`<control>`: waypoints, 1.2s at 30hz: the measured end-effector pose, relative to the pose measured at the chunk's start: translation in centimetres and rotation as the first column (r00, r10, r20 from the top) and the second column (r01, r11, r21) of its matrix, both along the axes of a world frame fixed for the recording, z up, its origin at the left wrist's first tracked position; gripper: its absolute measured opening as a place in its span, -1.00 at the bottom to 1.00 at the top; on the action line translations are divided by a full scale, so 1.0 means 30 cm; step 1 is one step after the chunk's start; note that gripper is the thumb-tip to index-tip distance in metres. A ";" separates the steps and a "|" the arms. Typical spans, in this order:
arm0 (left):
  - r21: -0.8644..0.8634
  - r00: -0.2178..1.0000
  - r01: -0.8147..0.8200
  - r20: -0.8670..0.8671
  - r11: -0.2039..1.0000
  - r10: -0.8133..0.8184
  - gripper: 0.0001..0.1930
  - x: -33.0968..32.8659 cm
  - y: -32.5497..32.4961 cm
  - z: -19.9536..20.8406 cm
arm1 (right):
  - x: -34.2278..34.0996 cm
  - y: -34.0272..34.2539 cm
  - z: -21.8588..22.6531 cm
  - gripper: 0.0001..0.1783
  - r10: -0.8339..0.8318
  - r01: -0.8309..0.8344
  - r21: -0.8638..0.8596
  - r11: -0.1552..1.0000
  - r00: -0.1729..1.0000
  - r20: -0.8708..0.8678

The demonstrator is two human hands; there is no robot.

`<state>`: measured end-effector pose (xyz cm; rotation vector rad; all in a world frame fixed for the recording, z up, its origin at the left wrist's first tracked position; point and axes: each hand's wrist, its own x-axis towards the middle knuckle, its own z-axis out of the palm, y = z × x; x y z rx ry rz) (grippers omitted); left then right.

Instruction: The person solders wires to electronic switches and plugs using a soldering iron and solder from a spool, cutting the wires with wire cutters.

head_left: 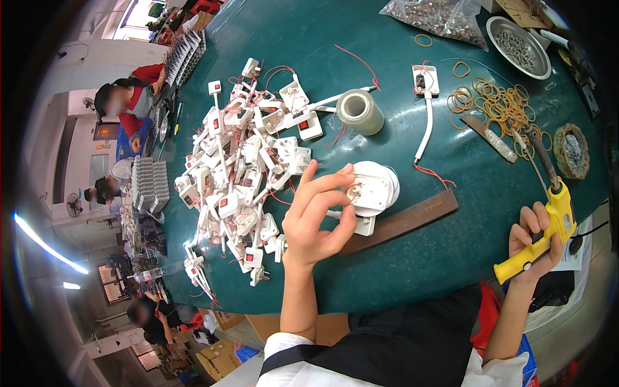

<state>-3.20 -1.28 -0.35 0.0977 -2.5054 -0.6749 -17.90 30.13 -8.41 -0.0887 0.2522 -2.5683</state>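
Note:
My left hand (318, 216) is over the table, its thumb and a fingertip pinched together at the edge of a round white plastic piece (376, 184). Whatever lies in the pinch is too small to make out; a bit of red wire shows beside it. In my right hand (532, 242) is a yellow soldering gun (561, 216), gripped by its handle, its long shaft pointing up and away from me. A rusty flat metal bar (419, 216) lies just right of the white piece. Left of my left hand rises a heap of white plastic switch parts (242, 171) with red wires.
On the green table (393, 274), a roll of clear tape (371, 119) stands beyond my left hand. A single wired white part (427, 116) lies farther right. Rubber bands (496, 100), a bowl of small metal pieces (519, 48) and a small rough pot (571, 151) sit at right.

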 end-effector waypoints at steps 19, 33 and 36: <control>-0.304 0.960 0.108 0.278 0.947 -0.020 -0.74 0.120 -0.124 0.017 | -0.003 0.001 0.004 -0.39 0.015 -0.015 -0.002 1.000 1.000 -0.020; 0.218 0.979 0.034 -0.205 0.975 0.011 -0.72 0.145 -0.124 0.081 | 0.001 -0.006 0.021 -0.67 0.074 -0.076 -0.053 0.996 0.997 -0.036; 0.491 0.942 -0.042 -0.270 0.870 0.198 -0.84 0.201 -0.119 0.112 | -0.001 -0.005 0.018 -0.64 0.041 -0.043 -0.030 0.999 0.998 -0.038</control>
